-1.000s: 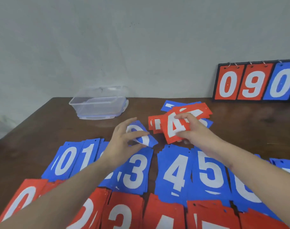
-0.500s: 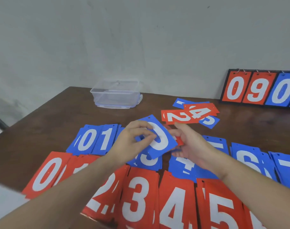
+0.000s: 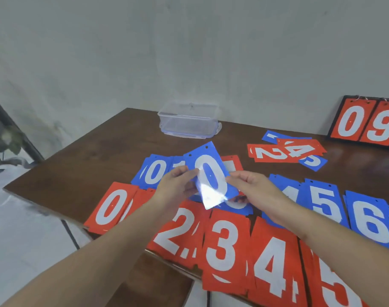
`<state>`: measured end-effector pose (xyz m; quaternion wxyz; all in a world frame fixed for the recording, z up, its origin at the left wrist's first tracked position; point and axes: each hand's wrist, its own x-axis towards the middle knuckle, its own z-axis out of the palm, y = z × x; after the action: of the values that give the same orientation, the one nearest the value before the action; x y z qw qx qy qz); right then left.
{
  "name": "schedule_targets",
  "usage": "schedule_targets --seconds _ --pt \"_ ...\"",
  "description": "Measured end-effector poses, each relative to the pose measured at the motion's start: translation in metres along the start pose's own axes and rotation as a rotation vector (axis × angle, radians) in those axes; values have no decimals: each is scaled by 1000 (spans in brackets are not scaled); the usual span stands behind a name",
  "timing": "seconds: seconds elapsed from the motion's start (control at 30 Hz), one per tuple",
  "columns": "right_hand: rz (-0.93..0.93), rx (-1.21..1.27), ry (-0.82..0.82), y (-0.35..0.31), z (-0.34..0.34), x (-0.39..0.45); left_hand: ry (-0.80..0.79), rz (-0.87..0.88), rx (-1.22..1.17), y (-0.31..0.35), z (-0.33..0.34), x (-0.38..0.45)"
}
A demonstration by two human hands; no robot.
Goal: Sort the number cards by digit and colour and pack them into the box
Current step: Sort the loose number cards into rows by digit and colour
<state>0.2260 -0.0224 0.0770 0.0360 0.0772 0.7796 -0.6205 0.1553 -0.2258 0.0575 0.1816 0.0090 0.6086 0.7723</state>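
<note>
My left hand (image 3: 178,185) pinches the left edge of a blue 0 card (image 3: 209,173), held tilted above the blue row. My right hand (image 3: 249,187) grips a red card (image 3: 232,162) that peeks out behind the blue one, and its thumb touches the blue card's right edge. Blue piles lie in a row: blue 0 pile (image 3: 154,173), blue 5 pile (image 3: 322,204), blue 6 pile (image 3: 370,220). Nearer me are the red 0 pile (image 3: 111,207), red 2 pile (image 3: 180,231), red 3 pile (image 3: 224,247) and red 4 pile (image 3: 273,269). The clear plastic box (image 3: 189,120) stands at the table's far edge.
An unsorted heap of red and blue cards (image 3: 286,151) lies right of the box. A black scoreboard (image 3: 366,122) with ringed 0 and 9 cards leans on the wall at the far right. The table's left edge (image 3: 56,160) drops to a pale floor.
The blue 0 card has swung more upright between both hands. My right thumb has come up against its right edge, and the red card now shows behind it.
</note>
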Motion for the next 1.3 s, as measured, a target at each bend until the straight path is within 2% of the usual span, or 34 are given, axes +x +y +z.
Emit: schedule_targets --seconds 0.1,0.23,0.37,0.5,0.67,0.83,0.97,1.07,1.3 --pt "28 -73 39 2 14 6 62 -13 -48 4 -27 1" --pt "22 -143 29 10 23 14 297 10 33 13 -72 20" --pt "36 -141 -10 14 23 24 425 45 263 27 -98 44" --pt "31 -171 -9 15 20 36 470 120 543 34 -111 74" --pt "36 -155 105 14 10 46 468 153 844 31 -118 102" --pt "26 -162 126 26 -6 47 482 209 1227 23 -115 108" --pt "42 -159 169 29 -16 42 367 316 1244 25 -100 101" --pt "97 -98 192 22 -23 32 223 465 1210 18 -82 89" --pt "192 -37 279 27 -43 -22 -182 675 1160 -11 -33 49"
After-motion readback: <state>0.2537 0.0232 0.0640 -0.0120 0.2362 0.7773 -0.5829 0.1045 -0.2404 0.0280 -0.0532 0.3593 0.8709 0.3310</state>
